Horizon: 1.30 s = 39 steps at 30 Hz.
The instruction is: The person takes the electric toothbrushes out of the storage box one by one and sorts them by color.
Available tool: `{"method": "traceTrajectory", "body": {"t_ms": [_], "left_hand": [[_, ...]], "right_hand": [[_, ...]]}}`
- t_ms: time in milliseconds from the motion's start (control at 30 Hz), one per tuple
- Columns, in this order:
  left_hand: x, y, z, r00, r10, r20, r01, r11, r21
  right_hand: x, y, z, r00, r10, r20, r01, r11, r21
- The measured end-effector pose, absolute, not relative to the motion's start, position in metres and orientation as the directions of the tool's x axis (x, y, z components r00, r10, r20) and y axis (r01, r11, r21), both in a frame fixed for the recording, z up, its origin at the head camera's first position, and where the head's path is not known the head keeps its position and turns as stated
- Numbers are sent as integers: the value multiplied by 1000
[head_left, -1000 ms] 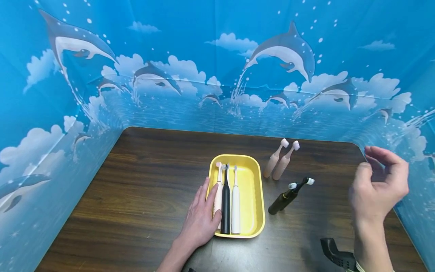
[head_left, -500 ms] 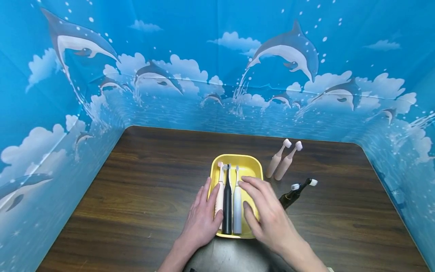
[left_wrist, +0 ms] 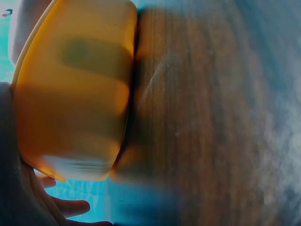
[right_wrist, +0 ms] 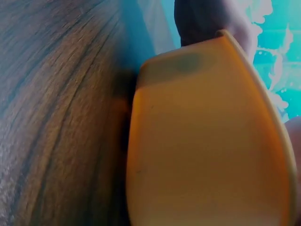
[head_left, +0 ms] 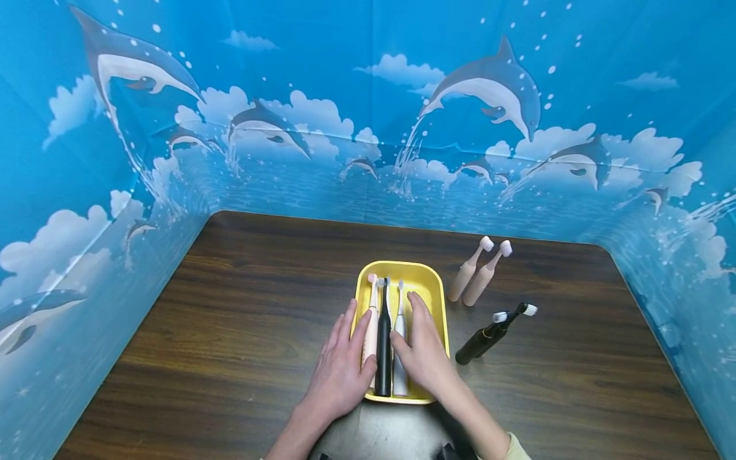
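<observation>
A yellow tray sits near the table's middle, holding a pale pink electric toothbrush, a black one and a white one side by side. My left hand rests with straight fingers over the tray's left rim, its thumb beside the pink handle. Over the right half lies my right hand, thumb and fingers on either side of the white toothbrush's upper handle. Both wrist views look at the tray's outer wall; finger parts show past it in the left one.
Two pale pink toothbrushes stand upright behind and right of the tray. Nearer, two black toothbrushes with white heads stand close together. A dolphin-print curtain surrounds the dark wooden table at the back and sides.
From the table's right side, my right hand has come left over the tray to the white toothbrush. My left hand has stayed on the left rim.
</observation>
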State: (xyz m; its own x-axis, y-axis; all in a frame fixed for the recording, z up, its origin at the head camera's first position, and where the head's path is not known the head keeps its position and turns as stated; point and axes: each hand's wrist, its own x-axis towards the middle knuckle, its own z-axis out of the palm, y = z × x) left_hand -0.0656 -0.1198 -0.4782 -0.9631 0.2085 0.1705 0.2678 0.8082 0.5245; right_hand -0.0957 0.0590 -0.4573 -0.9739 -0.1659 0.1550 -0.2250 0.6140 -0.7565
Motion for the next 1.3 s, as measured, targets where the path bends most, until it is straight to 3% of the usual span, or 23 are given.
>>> {"method": "traceTrajectory", "body": {"t_ms": [233,500,867,1300], "left_hand": [[-65,-121,-479,-965,209,159,262,806,532],[-65,-121,-479,-971,198,133,238,811,535],[-65,-123,-479,-967,201,158,255,813,524],[-66,-120,-477,-968,206,144,251,813,526]], "right_hand": [[-105,59,-462,-999,-49,11,-36,538,-842],[-112,56,-464,-987,-57,-152,110,458,-882],[-115,54,-460,-970,-109,-216,142,465,-874],[-113,57,-459,-962,-193,-194,70,514,-855]]}}
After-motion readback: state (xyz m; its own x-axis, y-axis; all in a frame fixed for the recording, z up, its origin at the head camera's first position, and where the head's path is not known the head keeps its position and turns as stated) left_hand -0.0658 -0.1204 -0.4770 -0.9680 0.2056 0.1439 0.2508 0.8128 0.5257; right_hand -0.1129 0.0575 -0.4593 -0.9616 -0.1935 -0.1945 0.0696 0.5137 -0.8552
